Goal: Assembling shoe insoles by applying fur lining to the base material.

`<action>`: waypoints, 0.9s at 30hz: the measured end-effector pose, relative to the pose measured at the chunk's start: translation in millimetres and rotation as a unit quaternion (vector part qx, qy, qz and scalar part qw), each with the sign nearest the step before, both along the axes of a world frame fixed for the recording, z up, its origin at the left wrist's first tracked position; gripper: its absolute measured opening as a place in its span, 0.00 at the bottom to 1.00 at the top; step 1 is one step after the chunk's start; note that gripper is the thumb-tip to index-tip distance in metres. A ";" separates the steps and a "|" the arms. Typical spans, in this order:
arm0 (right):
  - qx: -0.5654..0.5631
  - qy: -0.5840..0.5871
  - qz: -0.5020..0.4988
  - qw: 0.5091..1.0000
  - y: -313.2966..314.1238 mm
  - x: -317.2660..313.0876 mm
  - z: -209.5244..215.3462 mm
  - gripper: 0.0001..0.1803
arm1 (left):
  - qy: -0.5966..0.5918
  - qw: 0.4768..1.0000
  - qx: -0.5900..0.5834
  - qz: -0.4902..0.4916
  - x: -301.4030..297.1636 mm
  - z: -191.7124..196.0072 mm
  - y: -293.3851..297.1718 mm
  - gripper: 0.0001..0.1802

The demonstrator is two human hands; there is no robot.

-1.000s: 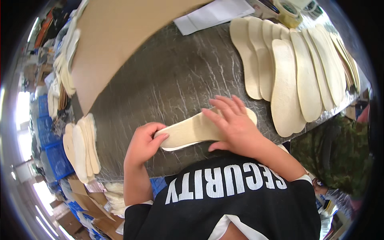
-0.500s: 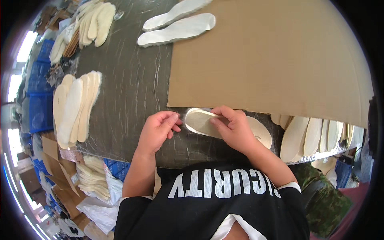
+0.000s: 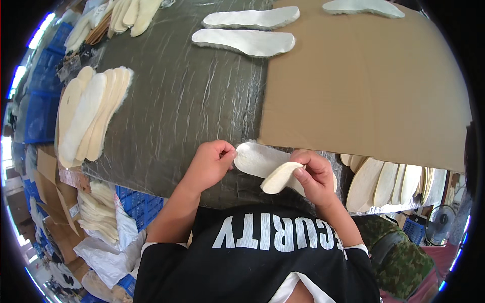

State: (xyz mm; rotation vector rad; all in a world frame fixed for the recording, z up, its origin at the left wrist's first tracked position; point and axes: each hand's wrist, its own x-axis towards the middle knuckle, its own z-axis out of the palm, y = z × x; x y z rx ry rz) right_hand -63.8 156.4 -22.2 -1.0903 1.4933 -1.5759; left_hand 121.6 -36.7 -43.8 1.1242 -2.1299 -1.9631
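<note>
A white insole [image 3: 252,159] with a fuzzy edge lies in front of me on the dark table. My left hand [image 3: 213,164] is closed, its thumb and fingertips pinching at the insole's left end. Between the thumb and fingers of my right hand [image 3: 316,177] is a cream insole [image 3: 279,178], bent and lifted over the white one. The far end of the white insole is partly hidden behind my right hand.
A brown cardboard sheet [image 3: 364,96] covers the table's right part. White insoles [image 3: 247,43] lie beyond. Fanned insoles [image 3: 96,118] are at left, and a row of insoles [image 3: 386,182] stands at right. A cardboard box [image 3: 58,194] is below the left edge.
The right hand has peeled up and bent the upper insole, baring the white one beneath. My left hand has closed at the white insole's end. The view has shifted.
</note>
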 end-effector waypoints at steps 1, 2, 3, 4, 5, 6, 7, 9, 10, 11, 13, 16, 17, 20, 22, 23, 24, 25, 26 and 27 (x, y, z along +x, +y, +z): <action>0.025 0.032 -0.005 0.999 -2.1 1.2 2.8 0.07 | 0.014 1.000 0.013 0.004 1.2 -0.1 0.8 0.04; 0.050 0.063 -0.009 0.997 -4.5 3.0 5.6 0.06 | 0.016 1.000 0.014 0.006 3.2 -0.9 2.7 0.04; 0.051 0.065 -0.008 0.997 -7.7 5.9 7.9 0.06 | 0.040 0.999 0.014 0.010 5.4 -3.0 4.7 0.04; 0.076 0.044 -0.005 0.996 -11.8 9.8 10.1 0.06 | 0.064 0.998 0.013 0.014 7.0 -4.5 6.2 0.04; 0.102 0.022 -0.001 0.995 -15.4 12.7 11.7 0.05 | 0.066 0.998 0.015 0.016 7.8 -5.0 6.9 0.04; 0.104 0.024 0.001 0.994 -18.3 14.4 13.1 0.05 | 0.074 0.997 0.024 0.016 8.8 -4.8 7.7 0.04; 0.118 0.055 0.002 0.991 -21.3 15.5 14.0 0.04 | 0.082 0.996 0.034 0.016 9.6 -4.6 8.3 0.04; 0.088 0.103 0.001 0.991 -28.2 15.6 12.0 0.05 | 0.067 0.997 0.044 0.018 10.9 -2.7 8.7 0.04; 0.090 0.104 0.004 0.990 -29.6 13.2 9.8 0.05 | 0.052 0.997 0.052 0.017 11.3 -1.4 9.1 0.04; 0.104 0.101 0.022 0.989 -29.9 9.8 7.9 0.06 | 0.052 0.997 0.056 0.020 11.2 -0.1 9.5 0.04; 0.121 0.097 0.047 0.987 -32.4 9.5 8.3 0.08 | 0.065 0.994 0.084 0.024 10.9 1.3 10.6 0.04; 0.182 0.108 0.013 0.977 -35.9 14.2 13.8 0.10 | 0.107 0.988 0.109 0.035 10.5 0.4 13.6 0.06; 0.188 0.116 0.015 0.975 -36.7 14.3 13.5 0.10 | 0.109 0.987 0.112 0.038 10.5 0.0 13.8 0.06; 0.209 0.112 0.018 0.971 -37.1 13.4 14.9 0.10 | 0.144 0.973 0.177 0.033 9.8 -0.3 13.1 0.07; 0.224 0.099 0.020 0.969 -37.2 13.2 15.3 0.10 | 0.164 0.963 0.213 -0.006 10.8 -1.8 11.3 0.07; 0.228 0.094 0.018 0.969 -37.3 12.8 15.5 0.10 | 0.165 0.963 0.214 -0.003 11.3 -2.4 11.5 0.07; 0.233 0.090 0.014 0.968 -37.2 12.4 15.5 0.10 | 0.174 0.959 0.224 -0.010 11.3 -3.7 11.8 0.07; 0.234 0.092 0.016 0.968 -37.0 12.3 15.0 0.10 | 0.182 0.955 0.234 -0.018 11.2 -4.6 12.1 0.07; 0.235 0.094 0.014 0.967 -36.6 12.1 14.1 0.10 | 0.183 0.955 0.234 -0.016 11.1 -4.9 12.1 0.07; 0.236 0.095 0.011 0.967 -36.4 11.8 13.8 0.10 | 0.185 0.955 0.230 -0.022 11.0 -4.6 11.9 0.07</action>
